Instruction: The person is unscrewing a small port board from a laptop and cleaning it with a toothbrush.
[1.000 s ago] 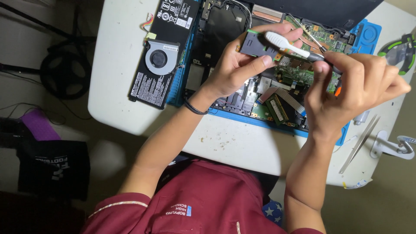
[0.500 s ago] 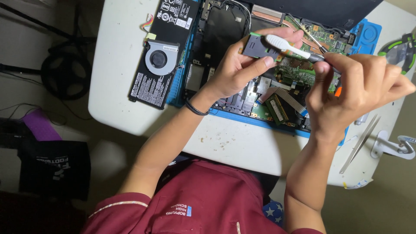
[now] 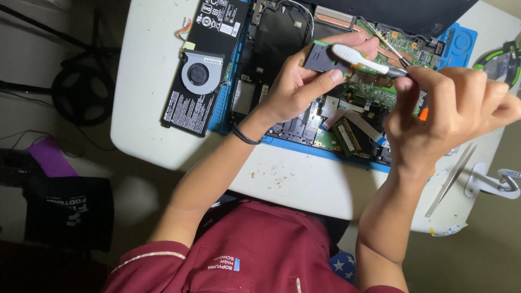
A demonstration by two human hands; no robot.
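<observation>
There is a single view, taken from a camera worn on the person's head and aimed almost straight down. It looks over the person's own chest, so the maroon shirt fills the bottom edge and both forearms run upward into the frame from there. The white worktop crosses the upper half, its far edge cut off by the top of the frame, and the floor shows at the left and lower right. The camera sits close: the left hand and right hand appear large, near the middle and right, above the opened laptop. No second view overlaps it.
</observation>
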